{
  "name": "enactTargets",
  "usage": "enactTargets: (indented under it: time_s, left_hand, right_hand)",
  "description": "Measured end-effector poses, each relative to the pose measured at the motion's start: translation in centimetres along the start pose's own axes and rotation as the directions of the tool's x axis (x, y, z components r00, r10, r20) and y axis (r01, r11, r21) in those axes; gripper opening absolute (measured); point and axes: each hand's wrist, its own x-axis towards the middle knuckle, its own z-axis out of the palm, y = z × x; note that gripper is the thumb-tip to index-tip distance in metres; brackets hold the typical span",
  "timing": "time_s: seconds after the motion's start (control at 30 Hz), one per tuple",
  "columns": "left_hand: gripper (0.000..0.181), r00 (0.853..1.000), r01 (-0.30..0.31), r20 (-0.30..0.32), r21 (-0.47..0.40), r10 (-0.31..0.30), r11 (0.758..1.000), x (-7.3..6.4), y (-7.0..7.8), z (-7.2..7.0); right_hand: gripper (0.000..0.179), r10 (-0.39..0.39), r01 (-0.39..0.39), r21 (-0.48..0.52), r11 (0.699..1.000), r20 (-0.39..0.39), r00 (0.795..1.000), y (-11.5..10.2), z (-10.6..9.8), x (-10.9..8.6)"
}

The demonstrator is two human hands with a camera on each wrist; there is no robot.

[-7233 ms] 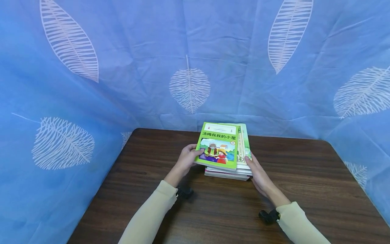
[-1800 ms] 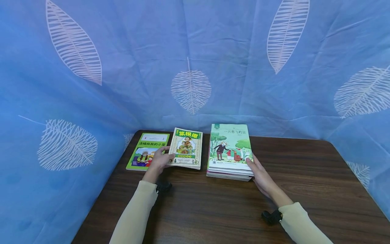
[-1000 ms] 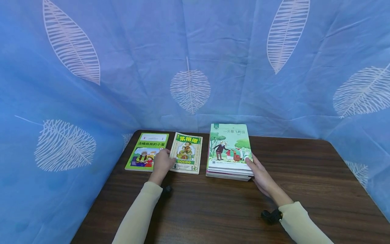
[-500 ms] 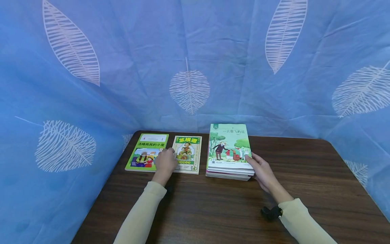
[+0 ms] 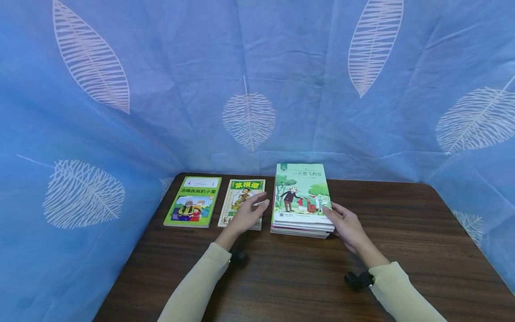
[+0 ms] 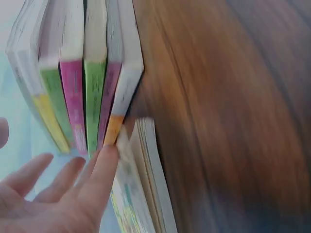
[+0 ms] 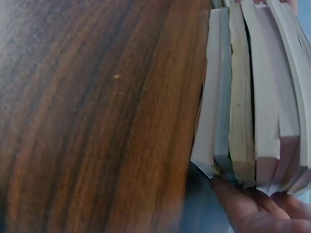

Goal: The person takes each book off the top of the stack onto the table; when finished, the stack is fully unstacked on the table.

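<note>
My left hand (image 5: 248, 215) hovers over a cream-and-green book (image 5: 232, 205) on the table, its fingers loosely extended toward the book stack (image 5: 302, 197); it holds nothing. In the left wrist view, that hand's fingers (image 6: 99, 174) are near the colourful spines of the stack (image 6: 73, 82), partly in front of the cream-and-green book (image 6: 131, 194). My right hand (image 5: 349, 228) holds the stack's near right corner, thumb on the pale green top cover. In the right wrist view, its fingers (image 7: 243, 206) touch the page edges of the stack (image 7: 265, 97).
A bright green book (image 5: 193, 203) lies at the far left, with a narrow gap between it and the cream-and-green book. The dark wooden table (image 5: 289, 286) extends toward me and to the right. A blue leaf-patterned cloth (image 5: 181, 89) hangs behind the table.
The green book, then the cream-and-green book, went from the stack to the table at left. My left hand has let go of the latter and moved right toward the stack. My right hand stays there.
</note>
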Motion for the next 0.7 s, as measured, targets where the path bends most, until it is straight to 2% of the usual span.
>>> enactTargets:
  time_s: [0.13, 0.27, 0.43, 0.57, 0.7]
  left_hand:
    - [0.064, 0.997, 0.037, 0.076, -0.088, -0.03, 0.995, 0.2, 0.2, 1.1]
    - [0.061, 0.995, 0.043, 0.094, -0.089, -0.035, 0.995, 0.4, 0.1, 1.8]
    - [0.059, 0.994, 0.047, 0.097, -0.053, -0.042, 0.998, 0.4, 0.2, 2.0]
    - [0.06, 0.991, 0.082, 0.109, -0.047, -0.077, 0.995, 0.3, 0.3, 2.1]
    - [0.06, 0.987, 0.116, 0.12, -0.073, -0.107, 0.991, 0.3, 0.3, 2.2]
  right_hand:
    - [0.081, -0.015, 0.014, -0.015, 1.0, -0.005, 1.0, -0.4, -0.3, -0.5]
    - [0.075, -0.038, 0.037, -0.029, 0.999, -0.02, 0.999, -0.7, -1.0, -0.9]
    - [0.073, -0.068, 0.068, -0.012, 0.998, -0.043, 0.997, -0.6, -2.3, -1.3]
    - [0.077, -0.055, 0.059, 0.09, 0.994, -0.049, 0.997, -0.2, -4.0, -1.7]
    - [0.082, -0.059, 0.065, 0.281, 0.958, -0.03, 0.998, 0.3, -6.0, -2.3]
